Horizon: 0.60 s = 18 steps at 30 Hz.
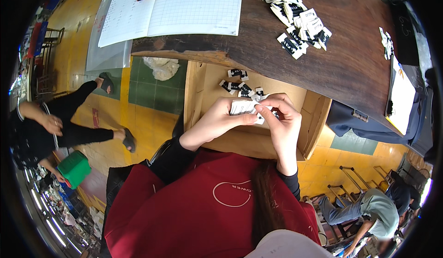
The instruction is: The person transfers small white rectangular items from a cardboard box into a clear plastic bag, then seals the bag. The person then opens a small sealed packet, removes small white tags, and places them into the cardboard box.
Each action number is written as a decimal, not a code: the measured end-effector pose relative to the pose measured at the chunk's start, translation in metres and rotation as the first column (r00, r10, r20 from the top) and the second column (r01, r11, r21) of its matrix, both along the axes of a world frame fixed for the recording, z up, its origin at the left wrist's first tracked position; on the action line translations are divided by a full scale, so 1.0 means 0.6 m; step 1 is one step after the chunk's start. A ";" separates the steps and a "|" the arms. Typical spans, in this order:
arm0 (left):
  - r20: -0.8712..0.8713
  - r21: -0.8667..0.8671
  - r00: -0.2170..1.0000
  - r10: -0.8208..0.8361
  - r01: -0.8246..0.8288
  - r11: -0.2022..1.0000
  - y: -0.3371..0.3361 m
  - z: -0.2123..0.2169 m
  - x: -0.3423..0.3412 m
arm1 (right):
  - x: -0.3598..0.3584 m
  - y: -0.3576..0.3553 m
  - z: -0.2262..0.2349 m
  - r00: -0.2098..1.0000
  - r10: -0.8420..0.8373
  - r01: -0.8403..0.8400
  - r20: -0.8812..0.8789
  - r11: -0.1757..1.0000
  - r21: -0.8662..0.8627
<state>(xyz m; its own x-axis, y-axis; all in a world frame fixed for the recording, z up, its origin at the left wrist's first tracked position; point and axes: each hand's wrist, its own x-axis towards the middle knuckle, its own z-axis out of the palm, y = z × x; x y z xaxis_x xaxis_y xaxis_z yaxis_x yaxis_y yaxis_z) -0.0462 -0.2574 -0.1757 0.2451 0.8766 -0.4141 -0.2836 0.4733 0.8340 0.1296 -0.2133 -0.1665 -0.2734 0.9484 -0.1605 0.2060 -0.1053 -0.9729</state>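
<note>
My left hand [217, 119] and my right hand [284, 119] meet over an open cardboard box [198, 91] in my lap. Together they pinch a small stack of white and black paper tags [244, 106]. Several more loose tags [240, 88] lie on the box floor just beyond my fingers. A larger heap of the same tags [295, 18] is spread on the dark wooden table [332, 59] above the box.
An open grid-ruled notebook [184, 8] with a yellow pencil lies on the table's left part. A clipboard with paper [401, 96] sits at the right edge. One person in black sits at the left beside a green container [74, 168]; another person crouches at lower right [374, 212].
</note>
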 end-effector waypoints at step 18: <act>0.229 -0.146 0.943 0.242 -0.213 0.966 0.004 -0.004 -0.003 | 0.020 -0.021 -0.001 0.944 -0.287 0.264 -0.165 0.953 -0.149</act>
